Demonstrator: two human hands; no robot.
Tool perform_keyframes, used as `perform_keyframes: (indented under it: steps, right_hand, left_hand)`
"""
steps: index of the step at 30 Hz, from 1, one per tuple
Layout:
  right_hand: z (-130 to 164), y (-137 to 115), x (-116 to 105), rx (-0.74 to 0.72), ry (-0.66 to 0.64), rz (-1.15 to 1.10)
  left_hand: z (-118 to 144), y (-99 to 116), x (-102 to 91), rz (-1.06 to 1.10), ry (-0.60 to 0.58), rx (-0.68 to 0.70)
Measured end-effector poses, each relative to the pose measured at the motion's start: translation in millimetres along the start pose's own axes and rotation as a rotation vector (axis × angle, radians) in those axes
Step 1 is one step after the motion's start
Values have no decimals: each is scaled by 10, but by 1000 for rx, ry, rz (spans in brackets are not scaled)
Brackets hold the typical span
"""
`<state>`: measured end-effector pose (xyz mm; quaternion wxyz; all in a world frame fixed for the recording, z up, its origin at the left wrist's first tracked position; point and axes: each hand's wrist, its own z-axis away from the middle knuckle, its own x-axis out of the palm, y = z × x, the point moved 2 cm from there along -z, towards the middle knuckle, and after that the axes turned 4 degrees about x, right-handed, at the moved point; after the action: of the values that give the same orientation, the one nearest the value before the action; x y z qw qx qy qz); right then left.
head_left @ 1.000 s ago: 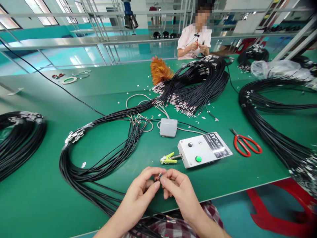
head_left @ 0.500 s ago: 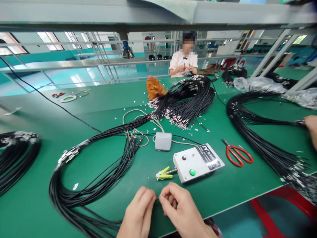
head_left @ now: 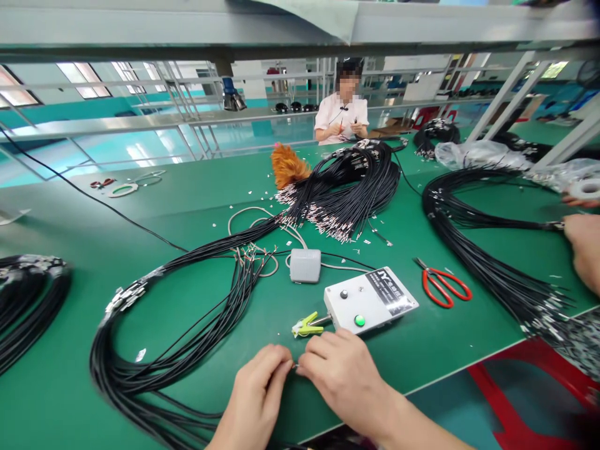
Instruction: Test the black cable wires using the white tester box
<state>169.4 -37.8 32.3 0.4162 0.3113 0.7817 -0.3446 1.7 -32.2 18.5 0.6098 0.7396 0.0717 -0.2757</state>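
Note:
My left hand [head_left: 262, 390] and my right hand [head_left: 340, 375] meet fingertip to fingertip at the near edge of the green table [head_left: 70, 375], both pinching the thin end of a wire [head_left: 294, 365]. Just beyond my right hand stands a white tester box [head_left: 369, 301] with a green button and a black knob. A yellow-green clip [head_left: 305, 325] sticks out of its left side. A large loop of black cables [head_left: 178, 337] lies to the left of my hands.
A grey foot pedal [head_left: 305, 265] sits behind the box, red scissors [head_left: 440, 286] to its right. More black cable bundles lie at centre back [head_left: 349, 187], right [head_left: 482, 262] and far left [head_left: 28, 300]. A co-worker's hand [head_left: 584, 250] holds cables at right; another person [head_left: 341, 115] works across.
The view has tilted up and shifted, so my hands sit lower in the picture. A co-worker's hand has come into view at the right edge. My fingers keep working the wire end.

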Motion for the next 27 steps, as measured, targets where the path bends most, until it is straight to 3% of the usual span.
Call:
perform_keyframes:
  steps: [4, 10, 15, 27]
  right_hand:
    - [-158, 224, -100, 63, -7, 100]
    - [-364, 363, 102, 32, -242, 283]
    - [-390, 380, 192, 45, -250, 306]
    - [-399, 358, 136, 73, -302, 278]
  left_hand:
    - [-72, -22, -62, -20, 68, -78]
    - [-246, -118, -50, 4, 60, -159]
    - [-312, -180, -10, -47, 78, -138]
    - [-383, -220, 79, -76, 67, -175]
